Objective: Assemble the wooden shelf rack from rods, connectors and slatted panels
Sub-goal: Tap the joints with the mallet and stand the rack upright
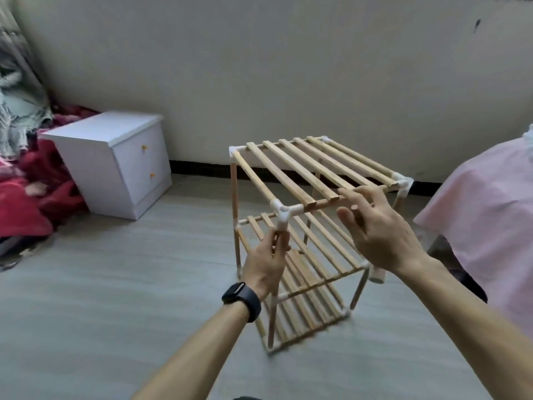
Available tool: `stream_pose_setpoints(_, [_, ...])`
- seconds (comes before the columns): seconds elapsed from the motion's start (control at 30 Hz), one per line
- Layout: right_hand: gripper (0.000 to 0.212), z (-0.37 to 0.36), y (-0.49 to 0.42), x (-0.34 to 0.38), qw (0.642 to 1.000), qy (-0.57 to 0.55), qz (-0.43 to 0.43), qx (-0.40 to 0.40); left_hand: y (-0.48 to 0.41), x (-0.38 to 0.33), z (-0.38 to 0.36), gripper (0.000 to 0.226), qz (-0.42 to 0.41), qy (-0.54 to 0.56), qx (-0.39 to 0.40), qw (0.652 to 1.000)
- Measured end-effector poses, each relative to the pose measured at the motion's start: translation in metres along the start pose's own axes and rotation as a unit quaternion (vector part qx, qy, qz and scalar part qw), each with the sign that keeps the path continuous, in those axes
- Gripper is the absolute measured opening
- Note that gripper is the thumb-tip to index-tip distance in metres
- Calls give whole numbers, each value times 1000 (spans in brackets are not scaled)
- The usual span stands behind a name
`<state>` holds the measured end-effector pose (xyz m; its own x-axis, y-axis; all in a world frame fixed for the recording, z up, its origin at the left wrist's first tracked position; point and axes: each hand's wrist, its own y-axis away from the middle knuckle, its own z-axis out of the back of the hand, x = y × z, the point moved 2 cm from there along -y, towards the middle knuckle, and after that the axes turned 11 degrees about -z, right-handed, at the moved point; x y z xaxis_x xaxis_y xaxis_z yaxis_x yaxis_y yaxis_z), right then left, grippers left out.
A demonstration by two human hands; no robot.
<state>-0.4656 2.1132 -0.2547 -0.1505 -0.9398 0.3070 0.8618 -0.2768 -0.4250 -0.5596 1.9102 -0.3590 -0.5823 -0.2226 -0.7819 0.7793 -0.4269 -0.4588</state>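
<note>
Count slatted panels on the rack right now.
3. Top panel at the top, by the right hand; middle panel halfway down, behind the left hand gripping the front rod; bottom panel near the floor. Any off-frame would be unseen.

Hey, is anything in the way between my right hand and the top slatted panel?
Nothing visible. Your right hand is open right at the near edge of the top panel; your left hand grips the post below the corner connector.

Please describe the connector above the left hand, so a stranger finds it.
Find the wooden rack on the floor, then its top shelf. The white connector sits at the near corner; unlike the others, the left hand grips the rod just below it.
</note>
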Motion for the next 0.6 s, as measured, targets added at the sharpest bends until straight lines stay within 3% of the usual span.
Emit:
stream_pose_setpoints(0.07, [60, 15, 20, -2, 995, -18, -5, -94, -1, 4, 11, 38, -12, -10, 28, 999])
stream_pose_setpoints(0.1, [68, 21, 29, -4, 993, -50, -24, -105, -2, 5, 17, 38, -26, -19, 41, 999])
stream_pose_setpoints(0.17, [73, 30, 43, -2, 967, -230, -94, -52, -3, 8, 32, 40, -60, -50, 49, 996])
stream_pose_setpoints(0.23, [56, 39, 54, 3, 895, -420, -148, 4, -8, 8, 50, 48, -90, -84, 9, 992])
stream_pose_setpoints(0.33, [29, 54, 61, 11, 815, -555, -157, 50, -34, -1, 74, 56, -162, -175, -45, 970])
stream_pose_setpoints(0.4, [30, 63, 62, 18, 731, -654, -155, 118, -58, -7, 81, 55, -187, -272, 20, 944])
stream_pose_setpoints(0.47, [45, 69, 64, 23, 656, -715, -150, 189, -73, -8, 80, 53, -161, -330, 117, 923])
stream_pose_setpoints(0.53, [50, 69, 65, 31, 645, -714, -154, 226, -75, -7, 74, 57, -130, -326, 165, 922])
stream_pose_setpoints(0.6, [36, 62, 65, 37, 719, -641, -166, 211, -67, -9, 65, 60, -116, -292, 160, 936])
